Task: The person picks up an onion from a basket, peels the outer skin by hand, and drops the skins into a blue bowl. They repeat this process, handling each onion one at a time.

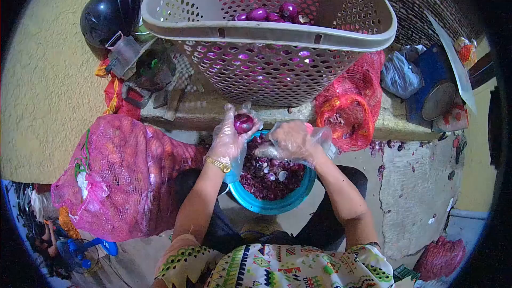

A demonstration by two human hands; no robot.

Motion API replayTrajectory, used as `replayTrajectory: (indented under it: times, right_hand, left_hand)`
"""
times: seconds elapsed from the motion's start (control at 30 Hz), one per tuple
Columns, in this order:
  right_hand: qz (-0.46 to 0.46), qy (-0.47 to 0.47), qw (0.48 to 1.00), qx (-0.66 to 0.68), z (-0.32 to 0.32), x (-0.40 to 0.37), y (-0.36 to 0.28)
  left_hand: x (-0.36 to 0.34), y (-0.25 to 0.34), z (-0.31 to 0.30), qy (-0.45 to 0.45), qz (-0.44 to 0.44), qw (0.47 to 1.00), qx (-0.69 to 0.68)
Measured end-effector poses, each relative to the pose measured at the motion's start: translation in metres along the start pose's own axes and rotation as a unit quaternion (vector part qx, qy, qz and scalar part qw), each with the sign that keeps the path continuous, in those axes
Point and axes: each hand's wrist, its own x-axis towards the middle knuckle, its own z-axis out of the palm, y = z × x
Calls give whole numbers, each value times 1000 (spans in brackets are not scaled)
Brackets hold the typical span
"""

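A peeled red onion (244, 123) rests in the fingers of my left hand (226, 140), which wears a clear plastic glove and a gold wristwatch (218, 164). My right hand (294, 140), gloved the same way, is closed just to the right of it. A small pink end shows beside its fingers, but what it grips is hidden. Both hands are over a blue basin (308, 189) between my knees. Purple onion skins and scraps (269, 181) fill the basin.
A large perforated basket (266, 31) with peeled onions (272, 13) stands on the ledge ahead. Full pink mesh sack (125, 181) at left; red mesh sack (349, 106) at right. Black helmet (101, 21), blue tin (429, 85) and another sack (440, 257) lie farther out.
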Motion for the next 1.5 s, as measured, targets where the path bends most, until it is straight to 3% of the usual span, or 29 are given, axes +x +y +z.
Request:
replayTrajectory:
  times: [0.07,0.17,0.3,0.37,0.6,0.67,0.93,1.03,1.2,1.3,1.37,1.5]
  right_hand:
    - [29,-55,997,-36,-9,0,-4]
    - [-15,-18,1000,10,-11,1,1]
    - [19,29,999,12,-14,-1,-3]
    - [31,154,985,72,-10,-1,-3]
    - [29,189,978,90,1,3,-1]
    - [47,168,982,66,-1,3,-4]
    - [59,147,986,54,0,4,-4]
    - [25,187,979,73,3,6,-3]
    - [50,131,988,59,4,8,-6]
    - [46,147,983,98,10,8,-6]
    - [60,128,985,103,14,10,-6]
    - [87,92,987,99,15,11,-9]
  left_hand:
    - [-9,1,11,27,39,998,35]
    - [-8,3,14,35,26,998,41]
    - [-7,-4,13,10,48,997,55]
    - [1,-6,6,21,10,998,50]
    - [-11,-5,13,-60,-66,989,121]
    - [-17,-11,24,-5,-33,997,73]
    - [-17,-8,20,-27,-37,995,90]
    - [-11,-10,13,-38,-32,995,90]
    - [-12,-14,13,-8,6,996,88]
    - [-4,-17,6,-49,12,997,54]
    - [-1,-21,7,-4,52,997,55]
    - [-2,-18,5,-9,37,999,31]
